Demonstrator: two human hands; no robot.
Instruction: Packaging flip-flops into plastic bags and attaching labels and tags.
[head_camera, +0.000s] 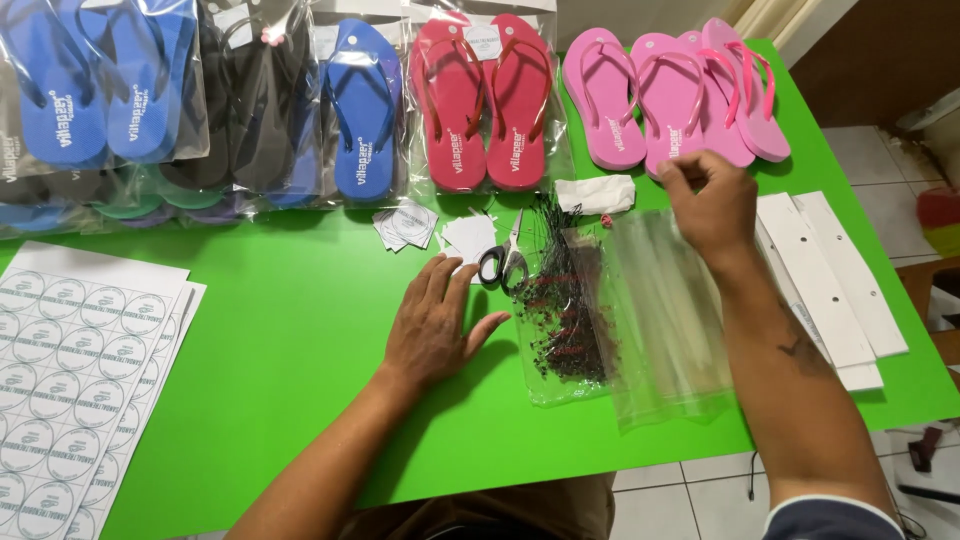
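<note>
A single head-worn camera looks steeply down and forward from close above the bright green flat counter (280, 330), taking in its near edge, its far edge and tiled floor at right.

Clear bagged sandals (478, 100) lying along bench far edge; round-sticker sheets (70, 370) lying left; empty clear bags (665, 320) lying right.

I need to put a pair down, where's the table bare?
Bare green table lies between the sticker sheets and the left hand, down to the near edge. Crowded: the flip-flop row along the far edge, and around the scissors, tag fasteners and clear bags.
</note>
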